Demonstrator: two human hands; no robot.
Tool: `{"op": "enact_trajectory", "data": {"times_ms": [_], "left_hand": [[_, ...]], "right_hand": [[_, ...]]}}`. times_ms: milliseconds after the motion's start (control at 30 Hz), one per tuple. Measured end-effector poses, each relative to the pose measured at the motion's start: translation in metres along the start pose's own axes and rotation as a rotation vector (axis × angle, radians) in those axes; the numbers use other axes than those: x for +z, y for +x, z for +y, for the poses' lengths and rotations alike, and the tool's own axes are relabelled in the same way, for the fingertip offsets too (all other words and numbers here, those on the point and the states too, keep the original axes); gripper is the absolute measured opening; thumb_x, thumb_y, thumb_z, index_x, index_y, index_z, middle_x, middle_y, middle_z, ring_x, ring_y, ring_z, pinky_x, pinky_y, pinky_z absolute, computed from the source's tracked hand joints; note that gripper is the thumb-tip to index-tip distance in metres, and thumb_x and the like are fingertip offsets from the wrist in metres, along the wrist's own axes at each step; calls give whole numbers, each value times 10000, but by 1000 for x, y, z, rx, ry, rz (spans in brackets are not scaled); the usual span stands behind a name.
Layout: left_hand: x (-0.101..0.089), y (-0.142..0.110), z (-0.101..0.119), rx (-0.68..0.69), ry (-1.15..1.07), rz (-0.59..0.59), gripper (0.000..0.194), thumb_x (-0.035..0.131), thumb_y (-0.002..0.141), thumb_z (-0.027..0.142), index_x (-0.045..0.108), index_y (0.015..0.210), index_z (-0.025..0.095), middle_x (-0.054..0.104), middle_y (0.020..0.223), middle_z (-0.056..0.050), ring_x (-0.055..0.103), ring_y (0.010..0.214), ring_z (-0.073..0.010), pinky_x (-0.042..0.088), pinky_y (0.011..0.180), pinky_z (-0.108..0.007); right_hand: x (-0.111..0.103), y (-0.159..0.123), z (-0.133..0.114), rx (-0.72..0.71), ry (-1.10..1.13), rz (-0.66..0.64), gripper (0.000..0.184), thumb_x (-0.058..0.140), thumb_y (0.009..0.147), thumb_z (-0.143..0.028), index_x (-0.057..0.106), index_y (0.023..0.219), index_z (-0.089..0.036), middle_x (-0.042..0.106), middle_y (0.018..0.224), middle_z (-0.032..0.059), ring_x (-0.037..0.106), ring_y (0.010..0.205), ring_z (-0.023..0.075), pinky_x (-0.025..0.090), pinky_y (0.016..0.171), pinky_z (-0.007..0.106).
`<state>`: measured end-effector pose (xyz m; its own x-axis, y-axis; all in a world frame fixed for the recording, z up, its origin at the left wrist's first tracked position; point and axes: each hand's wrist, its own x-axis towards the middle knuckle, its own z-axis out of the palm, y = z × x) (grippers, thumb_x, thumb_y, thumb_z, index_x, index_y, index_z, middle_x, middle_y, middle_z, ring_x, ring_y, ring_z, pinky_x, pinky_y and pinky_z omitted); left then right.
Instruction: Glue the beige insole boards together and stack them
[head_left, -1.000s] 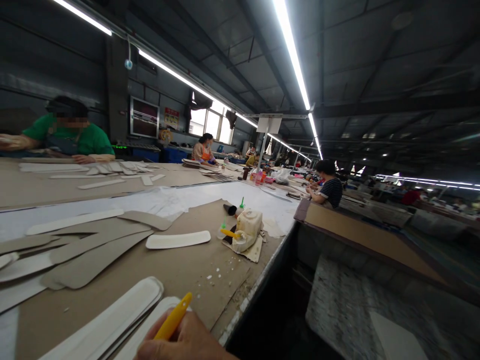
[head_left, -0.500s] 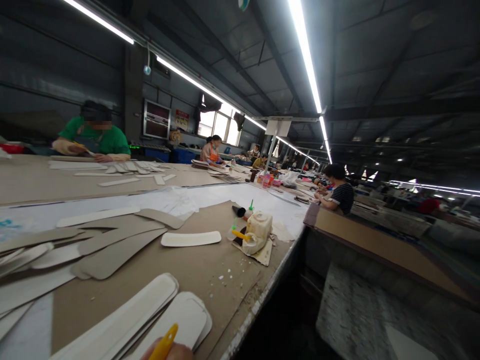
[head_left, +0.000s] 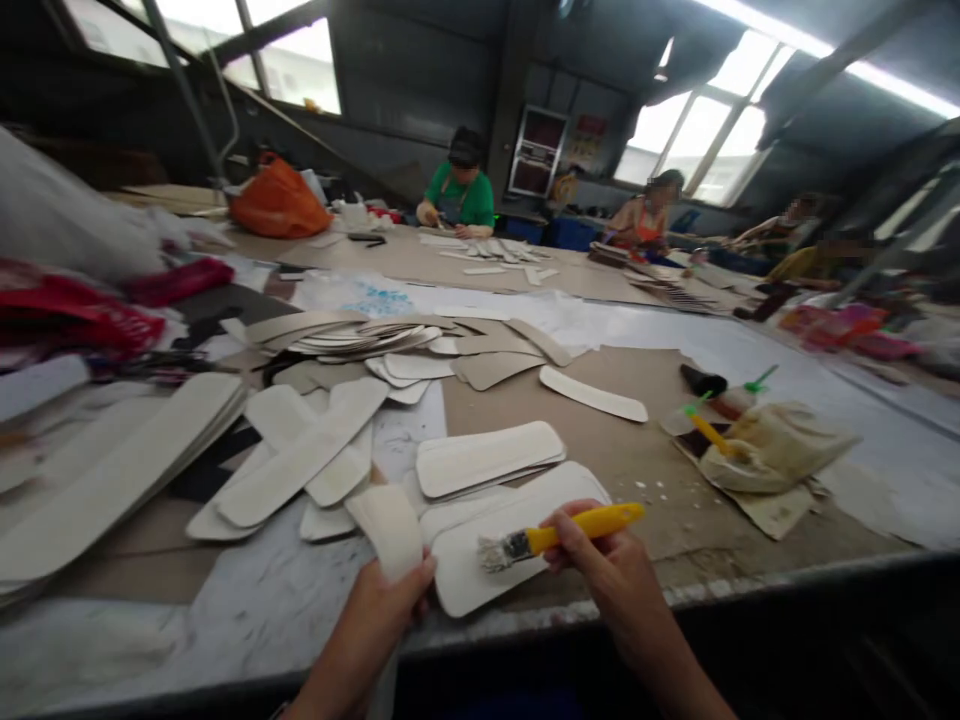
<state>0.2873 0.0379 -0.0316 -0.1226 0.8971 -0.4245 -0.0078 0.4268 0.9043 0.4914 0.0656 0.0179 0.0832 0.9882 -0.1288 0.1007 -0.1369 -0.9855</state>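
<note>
Work seems midway: fingers of the right hand (head_left: 600, 560) grip a brush (head_left: 538, 541) over a flat strip (head_left: 469, 590) on the tabletop (head_left: 255, 620), the left hand (head_left: 386, 600) pinches a bent strip (head_left: 390, 530), and a heap (head_left: 307, 452) looks undone.

Now the view is swinging left, an orange bag (head_left: 277, 198) is appearing far left, the left hand (head_left: 394, 598) is coming in near, gripping a pale strip (head_left: 390, 532), and the yellow brush (head_left: 541, 540) in the right hand (head_left: 609, 562) is showing its bristles (head_left: 493, 553).
</note>
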Motion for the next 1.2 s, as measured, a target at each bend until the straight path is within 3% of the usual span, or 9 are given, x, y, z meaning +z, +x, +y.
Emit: {"op": "enact_trajectory", "data": {"times_ms": [167,267,533,667,800,867,1000,1100,1200], "left_hand": [[3,3,5,-6,1,11,241,586,658,376,585,657,136,507,473,24,444,475,-120,325,475,-237],[4,4,6,-6,11,18,211,580,631,355,579,615,144,498,458,28,435,461,-119,320,470,-238],[4,4,1,-18,25,76,263,578,607,420,582,577,158,495,440,25,437,444,-135,311,460,-249],[4,6,2,-15,31,68,283,590,587,443,575,562,162,491,419,24,430,428,-141,309,455,-259],[5,7,1,-7,55,86,292,600,564,452,578,552,161,494,403,19,428,425,-144,315,466,-267],[6,8,1,-16,81,112,291,599,550,452,581,548,161,489,385,18,421,414,-147,320,466,-275],[6,11,-4,-44,95,142,301,586,556,457,595,596,160,488,374,22,428,405,-156,335,457,-282],[5,14,-11,-34,108,133,333,597,563,483,601,626,156,489,380,23,433,410,-161,342,458,-287],[4,15,-14,-49,125,128,323,604,564,483,595,623,165,493,390,20,441,421,-168,347,463,-292]], "right_hand": [[20,-4,8,0,-49,-121,378,611,706,-543,556,767,-175,615,606,14,611,551,169,511,556,288],[20,-2,15,-53,-219,-145,353,578,735,-535,557,768,-185,603,597,11,600,547,172,492,541,282],[-29,13,11,-261,-748,115,307,498,790,-498,590,785,-206,643,674,43,606,556,186,468,508,292],[-26,9,5,-254,-683,157,309,521,776,-510,582,787,-206,643,669,40,619,568,192,476,509,289],[-17,8,8,-178,-507,45,320,508,791,-512,569,794,-198,628,617,26,617,557,187,476,510,277],[-24,11,10,-215,-594,86,321,493,799,-503,574,775,-193,621,604,27,599,532,181,460,509,281],[-55,16,5,-325,-838,298,329,452,815,-493,583,781,-193,634,642,39,563,498,170,443,518,299],[-73,16,-1,-406,-903,337,282,439,848,-437,570,801,-192,648,749,61,595,601,178,462,539,283],[-67,15,5,-557,-978,322,211,436,877,-333,566,837,-173,639,808,87,613,743,196,490,663,300]]}}
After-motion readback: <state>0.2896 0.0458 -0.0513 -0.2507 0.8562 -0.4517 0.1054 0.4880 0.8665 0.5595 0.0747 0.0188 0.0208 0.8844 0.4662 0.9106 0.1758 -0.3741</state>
